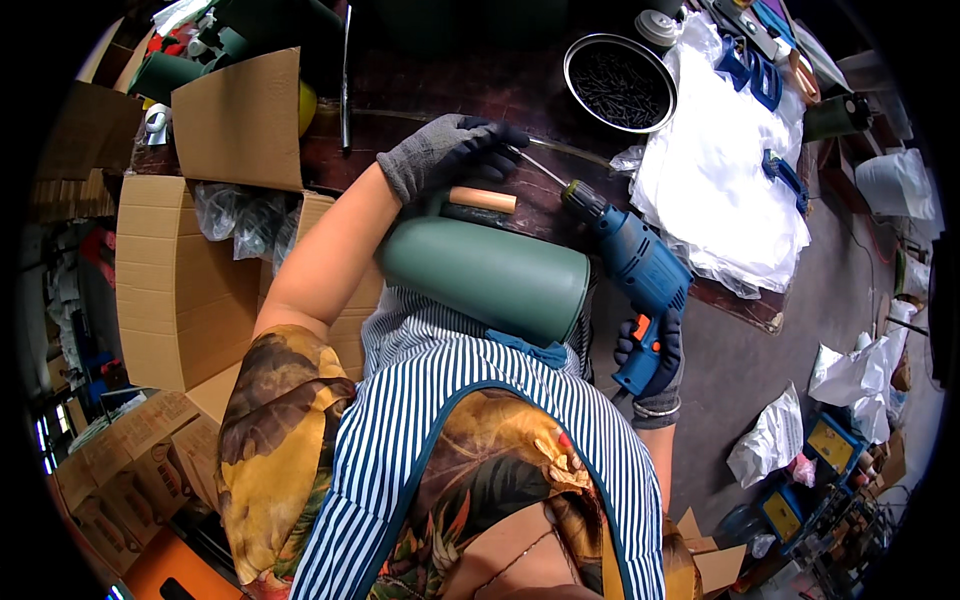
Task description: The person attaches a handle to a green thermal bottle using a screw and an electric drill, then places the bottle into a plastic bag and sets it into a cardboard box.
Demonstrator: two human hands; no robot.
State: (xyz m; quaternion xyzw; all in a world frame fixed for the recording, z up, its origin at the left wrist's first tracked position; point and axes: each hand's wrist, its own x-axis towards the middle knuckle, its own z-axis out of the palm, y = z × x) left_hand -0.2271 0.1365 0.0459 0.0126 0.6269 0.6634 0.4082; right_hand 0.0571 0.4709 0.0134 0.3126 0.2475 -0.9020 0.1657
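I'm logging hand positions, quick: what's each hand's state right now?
Left hand: part-curled beside the long driver bit; can't tell whether it holds anything.
Right hand: closed, holding the blue power drill by its handle.

No readable text or numbers in view. Ref: green cylinder [485,275]. Cardboard boxes [150,488], well off to its lower left, have dark print on their sides; too small and blurred to make out. Blue drill [645,262], just right of the cylinder, shows faint marks on its casing; can't resolve those as letters or digits either.
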